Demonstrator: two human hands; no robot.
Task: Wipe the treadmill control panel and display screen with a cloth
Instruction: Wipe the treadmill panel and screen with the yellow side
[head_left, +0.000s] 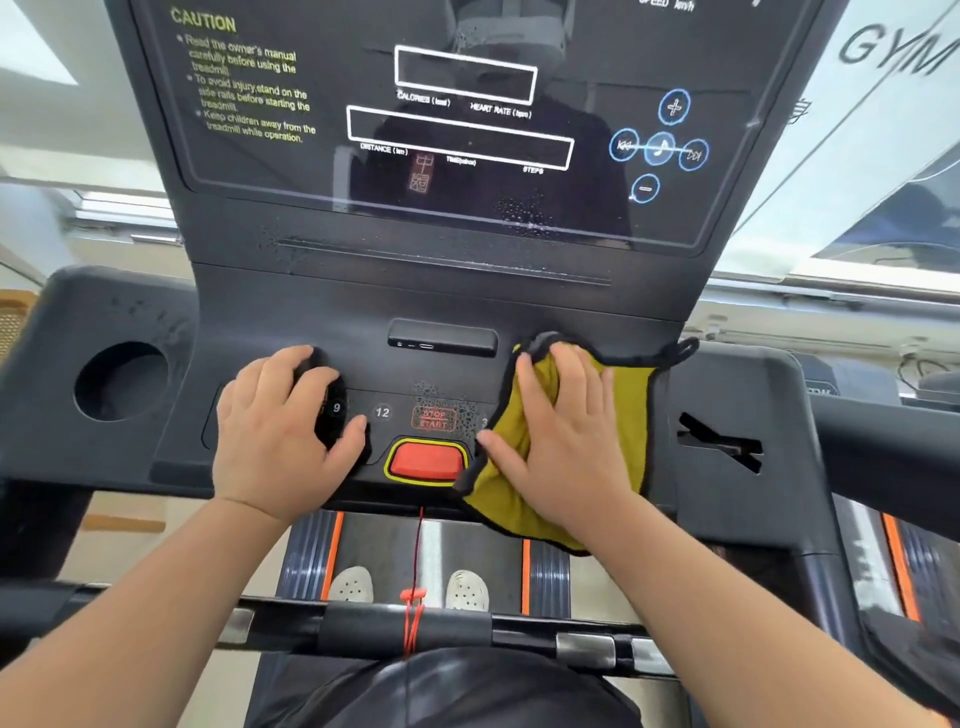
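Note:
The black treadmill control panel (441, 374) lies in front of me, with number buttons, a STOP/START label and a red safety key (427, 460). Fine droplets speckle it. Above it rises the dark display screen (457, 135) with white readout boxes and blue media buttons. My right hand (561, 441) presses a yellow cloth (631, 410) with dark edging onto the right side of the panel, just right of the red key. My left hand (280, 431) rests on the left side of the panel, fingers bent and apart over the buttons, holding nothing that I can see.
A round cup holder (122, 382) sits at the console's left and a slotted pocket (719, 441) at its right. A red safety cord (415, 566) hangs down to the handlebar (363, 623). Below are the belt and my white shoes (467, 590).

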